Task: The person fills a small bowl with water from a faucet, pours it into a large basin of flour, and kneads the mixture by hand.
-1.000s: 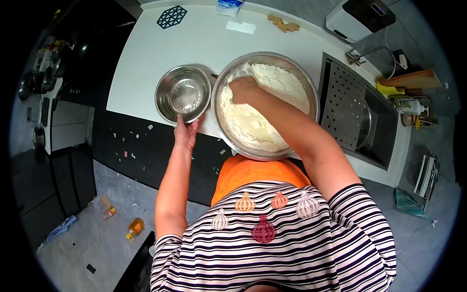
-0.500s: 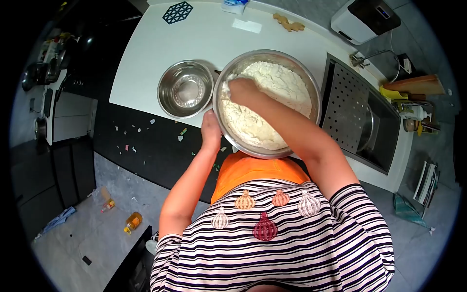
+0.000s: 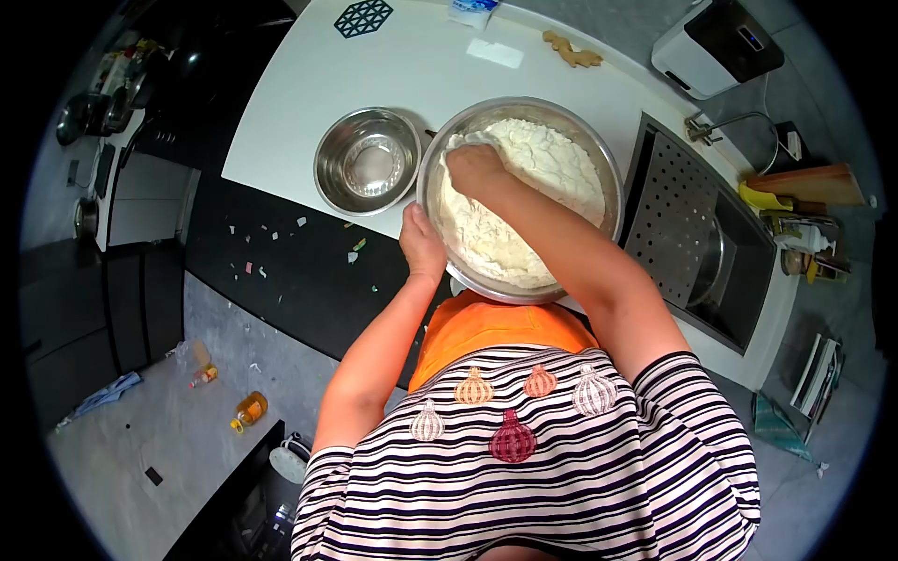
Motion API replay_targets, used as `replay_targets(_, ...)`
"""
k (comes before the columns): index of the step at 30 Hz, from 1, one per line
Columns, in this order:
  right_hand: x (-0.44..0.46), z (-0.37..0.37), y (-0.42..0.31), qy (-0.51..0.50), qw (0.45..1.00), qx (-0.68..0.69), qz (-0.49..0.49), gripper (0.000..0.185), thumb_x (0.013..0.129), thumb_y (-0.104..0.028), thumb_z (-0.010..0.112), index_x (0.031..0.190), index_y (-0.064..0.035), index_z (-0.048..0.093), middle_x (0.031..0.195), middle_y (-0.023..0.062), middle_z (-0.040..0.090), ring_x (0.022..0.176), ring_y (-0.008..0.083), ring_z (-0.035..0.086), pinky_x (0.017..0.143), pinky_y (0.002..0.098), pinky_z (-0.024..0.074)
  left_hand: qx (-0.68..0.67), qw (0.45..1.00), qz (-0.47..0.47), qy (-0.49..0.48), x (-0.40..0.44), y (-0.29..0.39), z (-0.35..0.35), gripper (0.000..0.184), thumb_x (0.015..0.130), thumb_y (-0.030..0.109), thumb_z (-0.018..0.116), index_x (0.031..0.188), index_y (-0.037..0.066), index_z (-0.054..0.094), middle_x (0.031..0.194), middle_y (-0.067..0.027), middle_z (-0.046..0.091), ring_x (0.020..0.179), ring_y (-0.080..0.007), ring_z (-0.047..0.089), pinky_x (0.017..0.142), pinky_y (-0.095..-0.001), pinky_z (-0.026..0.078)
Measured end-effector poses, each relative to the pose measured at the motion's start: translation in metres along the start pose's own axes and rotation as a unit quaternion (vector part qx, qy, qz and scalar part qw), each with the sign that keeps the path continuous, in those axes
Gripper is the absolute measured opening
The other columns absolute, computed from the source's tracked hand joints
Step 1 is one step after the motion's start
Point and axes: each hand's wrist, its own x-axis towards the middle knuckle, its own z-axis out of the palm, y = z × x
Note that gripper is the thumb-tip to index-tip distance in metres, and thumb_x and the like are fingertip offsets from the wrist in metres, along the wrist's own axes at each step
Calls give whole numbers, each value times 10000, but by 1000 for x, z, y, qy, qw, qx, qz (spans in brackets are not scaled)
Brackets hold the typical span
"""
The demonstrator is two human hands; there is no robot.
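Observation:
A large metal bowl (image 3: 610, 220) full of pale flour (image 3: 552, 168), lumpy on top, stands at the counter's front edge against my orange-clad front. My right hand (image 3: 475, 170) is dug into the flour at the bowl's far left, fingers curled down; the fingertips are hidden. Against the bowl's left side rests my left hand (image 3: 424, 245), gripping the outer wall near the rim. Just left of it stands a smaller metal bowl (image 3: 327, 168) with a clear ribbed bowl (image 3: 374, 166) inside.
A sink (image 3: 739, 271) with a perforated tray (image 3: 669, 215) lies to the right. Ginger (image 3: 572, 50), a blue lattice trivet (image 3: 363, 17) and a blue-white packet (image 3: 472, 11) sit at the back. Scraps dot the dark cabinet front (image 3: 290, 271). An oil bottle (image 3: 250, 411) is on the floor.
The view has shifted slightly. My left hand has slid a little upward along the bowl's left side. My right hand remains in the flour, with a small shift up.

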Motion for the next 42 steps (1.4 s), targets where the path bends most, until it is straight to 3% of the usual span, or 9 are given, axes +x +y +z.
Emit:
replay_targets(11, -52, 15, -6, 25, 913, -74, -401, 148, 693, -135, 539, 724, -38, 646, 896, 146, 600, 869, 275, 580, 800, 381, 446, -20, 999, -19, -21, 2, -4, 0, 360, 953, 260, 315, 1061, -22, 511, 916, -229, 595, 850, -386, 564, 752, -393, 436)
replay_targets(16, 12, 11, 20, 8, 1000, 14, 21, 194, 724, -113, 501, 796, -56, 672, 857, 141, 654, 814, 267, 631, 710, 386, 486, 6, 1000, -18, -24, 0, 5, -3, 343, 954, 243, 319, 1082, -14, 508, 959, -215, 594, 887, -351, 567, 782, -370, 433)
replay_targets(22, -2, 32, -2, 51, 987, -55, -142, 140, 694, -132, 537, 727, -72, 659, 788, 118, 651, 773, 247, 630, 699, 372, 473, 28, 998, 62, 9, 3, 9, -1, 376, 942, 214, 322, 1267, 57, 429, 959, -209, 596, 894, -372, 567, 770, -410, 448)
replay_targets(27, -53, 37, -11, 23, 968, 2, -249, 148, 701, -169, 541, 668, -89, 661, 739, 115, 644, 743, 249, 624, 665, 372, 462, 181, 975, 67, -113, 14, 18, -16, 472, 922, 281, 355, 1366, 124, 320, 1057, -165, 488, 941, -337, 521, 811, -401, 426)
replay_targets(31, -53, 38, -14, -26, 987, 14, -158, 132, 698, -163, 552, 660, -93, 656, 745, 104, 644, 762, 256, 622, 691, 380, 463, 243, 957, 107, -117, 33, 37, -18, 421, 888, 301, 436, 1274, 138, 472, 1089, -172, 477, 991, -316, 492, 832, -388, 417)
replay_targets(35, -50, 46, -3, 6, 981, 53, -187, 127, 695, -150, 550, 693, -87, 660, 753, 105, 645, 763, 254, 623, 699, 377, 462, 235, 872, 415, -107, 31, 45, -37, 345, 862, 244, 480, 1185, 147, 551, 1158, -175, 469, 1051, -359, 446, 879, -402, 371)
replay_targets(37, -54, 38, -5, 0, 978, 11, -206, 141, 697, -144, 542, 737, -80, 661, 765, 108, 646, 764, 250, 623, 710, 374, 464, 240, 904, 345, -77, 27, 37, -33, 304, 860, 210, 501, 1135, 99, 572, 1143, -169, 499, 1048, -352, 471, 867, -387, 388)
replay_targets(39, -49, 26, -11, -36, 979, 3, -202, 135, 697, -135, 542, 734, -84, 660, 794, 116, 642, 793, 248, 616, 753, 368, 451, 78, 989, 124, -5, 33, 21, -24, 282, 878, 213, 486, 1104, 64, 566, 1099, -185, 523, 1006, -341, 503, 853, -388, 404)
replay_targets(42, -21, 26, -5, 49, 976, -68, -202, 127, 699, -126, 542, 735, -91, 658, 800, 114, 639, 796, 239, 613, 782, 368, 437, 87, 992, 86, -14, 34, 9, -5, 297, 916, 213, 416, 1104, 20, 540, 982, -209, 588, 900, -363, 566, 774, -411, 442)
